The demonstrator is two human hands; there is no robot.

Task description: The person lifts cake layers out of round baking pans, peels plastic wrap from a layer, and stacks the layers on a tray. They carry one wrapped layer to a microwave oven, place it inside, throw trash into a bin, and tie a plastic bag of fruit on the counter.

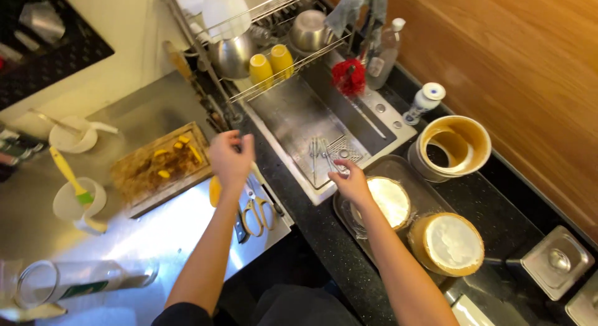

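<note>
My right hand [352, 183] reaches over the rim of the steel sink [283, 117], its fingertips pinched on the end of a thin metal utensil [321, 153] that lies in the basin. Just behind that wrist, two round white-topped cakes in bamboo rings [391, 201] [450, 243] sit on a dark tray [398, 166]. My left hand [230, 158] hovers above the counter edge with fingers loosely curled and apart, holding nothing. Below it lie yellow-handled scissors [258, 212], and a wooden cutting board [161, 167] with yellow pieces is to its left.
A dish rack [261, 33] with a steel bowl and two yellow cups hangs over the sink. A red brush [349, 77], bottles and an empty bamboo ring [455, 145] stand to the right. On the left are a cup with a silicone brush [78, 198], a glass jar [75, 279] on its side and a white bowl [73, 138].
</note>
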